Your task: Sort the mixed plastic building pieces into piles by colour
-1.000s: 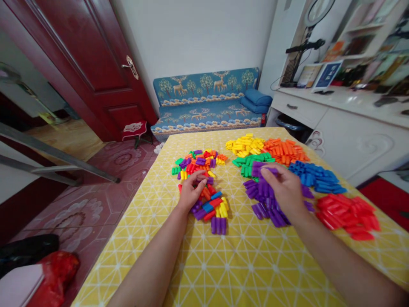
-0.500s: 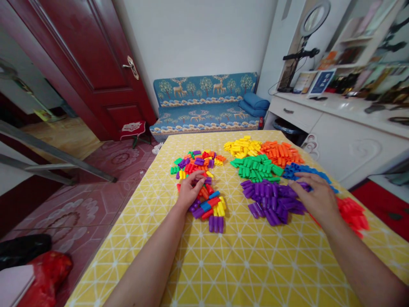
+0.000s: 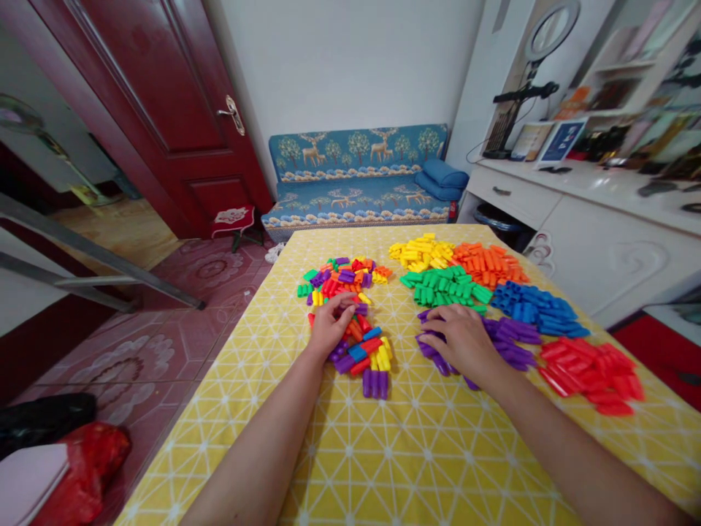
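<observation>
Between the mixed pile [image 3: 327, 283] and the purple pile [image 3: 515, 332], bare tablecloth [image 3: 350, 467] is giving a passage, which is narrowing beside the green pile [image 3: 443, 286]. The left hand [image 3: 331, 325] is obstructing the mixed pile's middle; the right hand [image 3: 460, 337] is covering part of the purple one. Between both forearms, wide cloth is lying open.

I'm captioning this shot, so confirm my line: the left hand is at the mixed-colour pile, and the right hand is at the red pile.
Wrong pile for the right hand: the head view shows it at the purple pile, with the red pile farther right. The left hand is at the mixed-colour pile, as stated.
</observation>
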A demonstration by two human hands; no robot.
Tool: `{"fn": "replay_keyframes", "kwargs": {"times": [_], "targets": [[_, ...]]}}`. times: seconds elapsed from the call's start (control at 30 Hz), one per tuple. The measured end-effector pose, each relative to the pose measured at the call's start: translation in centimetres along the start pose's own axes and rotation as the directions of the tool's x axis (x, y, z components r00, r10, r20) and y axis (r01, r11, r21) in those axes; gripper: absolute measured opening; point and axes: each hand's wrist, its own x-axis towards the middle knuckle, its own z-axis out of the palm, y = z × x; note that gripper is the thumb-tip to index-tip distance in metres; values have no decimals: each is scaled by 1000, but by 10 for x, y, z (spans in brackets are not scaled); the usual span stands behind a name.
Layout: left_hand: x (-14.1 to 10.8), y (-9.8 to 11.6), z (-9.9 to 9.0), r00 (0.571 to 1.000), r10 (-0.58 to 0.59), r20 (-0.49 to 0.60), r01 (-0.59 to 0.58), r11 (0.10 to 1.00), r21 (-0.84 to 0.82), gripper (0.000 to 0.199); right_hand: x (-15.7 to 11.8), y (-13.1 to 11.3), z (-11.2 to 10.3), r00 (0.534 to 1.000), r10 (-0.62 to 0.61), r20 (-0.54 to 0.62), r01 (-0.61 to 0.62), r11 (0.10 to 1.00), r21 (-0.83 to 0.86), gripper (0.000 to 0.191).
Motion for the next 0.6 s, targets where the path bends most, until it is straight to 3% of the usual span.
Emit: {"fn": "replay_keyframes", "kwargs": {"times": [0.1, 0.2, 0.3, 0.37, 0.5, 0.6], "targets": [[0, 0, 0, 1000, -11, -5, 11, 1000, 3, 32, 2, -7, 0, 996, 19, -84, -20, 1000, -8, 15], [0, 0, 1, 1000, -18, -11, 18, 1000, 4, 30, 8, -31, 8, 994, -21, -107, 36, 990, 134, 19], [0, 3, 0, 999, -13, -33, 14, 1000, 4, 27, 18, -58, 36, 997, -15, -73, 40, 936, 350, 31], [-1, 5, 0, 997, -7, -81, 8, 1000, 17, 24, 28, -69, 61, 995, 67, -69, -27, 886, 462, 44], [-3, 9, -3, 965, 33, -258, -11, 996, 89, 20, 52, -73, 106, 968, 234, -96, -133, 793, 595, 56], [-3, 8, -6, 927, 108, -359, -30, 976, 216, 20, 63, -70, 119, 956, 274, -108, -144, 756, 638, 54]]}}
